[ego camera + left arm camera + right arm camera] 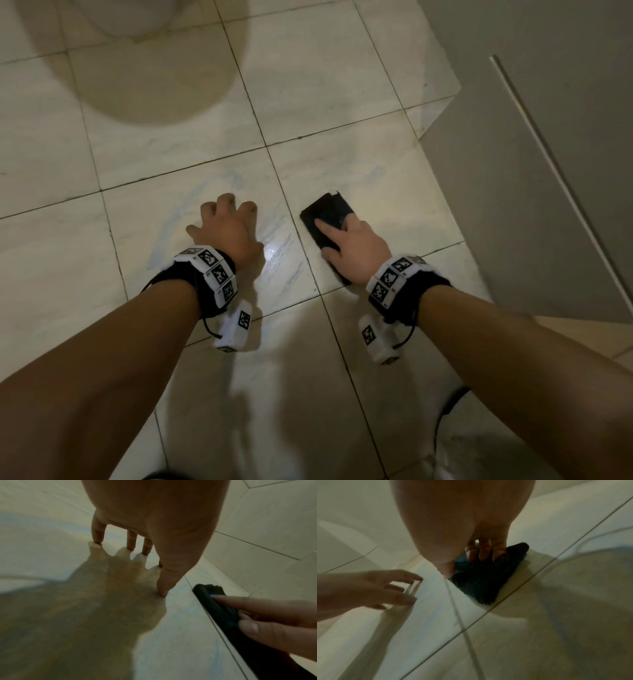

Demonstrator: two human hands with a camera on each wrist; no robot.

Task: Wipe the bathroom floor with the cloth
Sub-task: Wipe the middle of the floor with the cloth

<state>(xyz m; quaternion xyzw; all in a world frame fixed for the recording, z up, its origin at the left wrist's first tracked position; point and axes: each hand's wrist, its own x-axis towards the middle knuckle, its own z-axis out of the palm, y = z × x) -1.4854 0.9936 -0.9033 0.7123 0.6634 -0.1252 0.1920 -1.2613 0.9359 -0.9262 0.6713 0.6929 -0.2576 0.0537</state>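
Forearms with marker-tagged wristbands fill the near view. Right hand (pixel 356 246) is pressed flat on the folded dark blue-black terry cloth (pixel 325 219), index finger straight, thumb alongside; the cloth is pinned rather than gripped. Cloth is laid on the pale marbled tile floor (pixel 171 102), just right of a grout line. Left hand (pixel 227 228) is propped on spread fingertips (pixel 97 536), nothing held. Faint bluish streaks are seen around both hands, so wiping is judged partly done; tiles toward the white toilet base (pixel 130 20) look untouched.

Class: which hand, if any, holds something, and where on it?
The right hand presses the dark cloth flat, fingers on top. The left hand holds nothing.
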